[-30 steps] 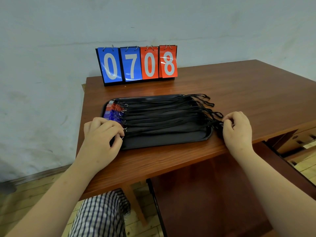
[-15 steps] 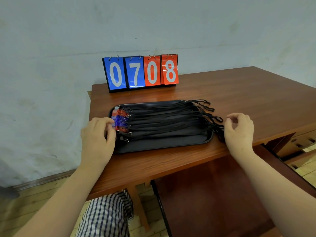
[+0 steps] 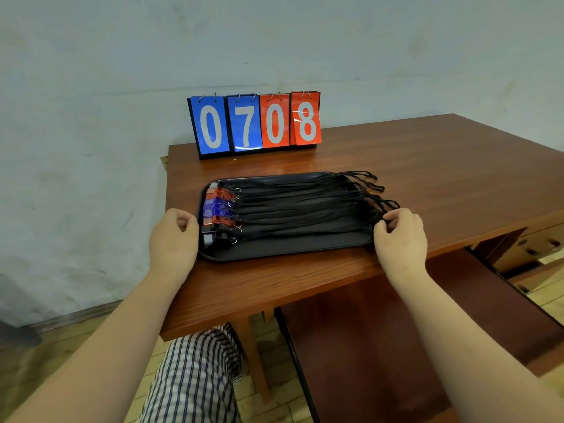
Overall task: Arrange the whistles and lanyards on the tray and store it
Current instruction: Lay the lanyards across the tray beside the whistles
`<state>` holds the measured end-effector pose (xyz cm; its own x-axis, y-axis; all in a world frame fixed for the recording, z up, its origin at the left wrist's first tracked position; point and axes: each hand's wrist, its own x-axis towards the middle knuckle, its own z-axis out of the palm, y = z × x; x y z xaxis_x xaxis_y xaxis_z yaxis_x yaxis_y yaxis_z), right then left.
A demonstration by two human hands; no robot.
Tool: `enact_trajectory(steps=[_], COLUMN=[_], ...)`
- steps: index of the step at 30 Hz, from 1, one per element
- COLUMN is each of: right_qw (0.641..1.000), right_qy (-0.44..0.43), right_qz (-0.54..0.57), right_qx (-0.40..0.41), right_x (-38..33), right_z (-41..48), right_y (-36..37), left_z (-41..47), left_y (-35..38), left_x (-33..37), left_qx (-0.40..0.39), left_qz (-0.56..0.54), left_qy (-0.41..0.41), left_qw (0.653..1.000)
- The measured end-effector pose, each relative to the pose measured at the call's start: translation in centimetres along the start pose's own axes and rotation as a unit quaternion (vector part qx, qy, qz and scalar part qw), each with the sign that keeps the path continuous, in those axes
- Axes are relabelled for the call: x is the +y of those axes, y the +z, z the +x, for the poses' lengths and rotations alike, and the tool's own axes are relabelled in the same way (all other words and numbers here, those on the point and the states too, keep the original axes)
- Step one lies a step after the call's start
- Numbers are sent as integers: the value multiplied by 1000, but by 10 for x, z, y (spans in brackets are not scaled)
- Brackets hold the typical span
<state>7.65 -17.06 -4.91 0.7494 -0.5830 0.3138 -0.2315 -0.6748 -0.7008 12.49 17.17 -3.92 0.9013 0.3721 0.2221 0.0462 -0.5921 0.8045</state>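
Observation:
A black tray (image 3: 283, 251) lies near the front left corner of the wooden table (image 3: 427, 178). Several whistles (image 3: 218, 209), red, blue and black, sit in a column at the tray's left end. Their black lanyards (image 3: 305, 209) run side by side to the right, and the looped ends spill over the right rim. My left hand (image 3: 174, 239) rests beside the tray's left rim with its fingers curled and nothing seen in them. At the tray's right rim, my right hand (image 3: 401, 236) pinches the nearest lanyard ends between curled fingers.
A flip scoreboard (image 3: 254, 123) reading 0708 stands at the table's back edge by the wall. A dark wooden bench (image 3: 396, 331) sits under the table's front. Drawers (image 3: 537, 242) show at the right. A knee in checked cloth (image 3: 195, 377) is below the table edge.
My left hand has slid off the whistles to the tray's left rim and curled its fingers. My right hand has closed on the lanyard ends. The camera has tilted down.

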Motion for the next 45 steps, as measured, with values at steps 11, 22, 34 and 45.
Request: enact_trajectory(steps=[11, 22, 34, 45], right_qw=[992, 986, 995, 992], right_qy=[3, 18, 59, 96], right_qz=[-102, -148, -44, 41], right_qx=[-74, -81, -74, -75], right_x=[-4, 0, 12, 24], right_z=[4, -9, -27, -41], right_y=[0, -13, -30, -36], left_z=[10, -3, -25, -39], left_y=[-15, -30, -46, -63], left_x=[6, 25, 20, 23], left_qx=[-85, -168, -183, -242], left_qz=[-38, 13, 11, 39], left_qy=[-70, -79, -116, -132], left_qw=[993, 983, 976, 960])
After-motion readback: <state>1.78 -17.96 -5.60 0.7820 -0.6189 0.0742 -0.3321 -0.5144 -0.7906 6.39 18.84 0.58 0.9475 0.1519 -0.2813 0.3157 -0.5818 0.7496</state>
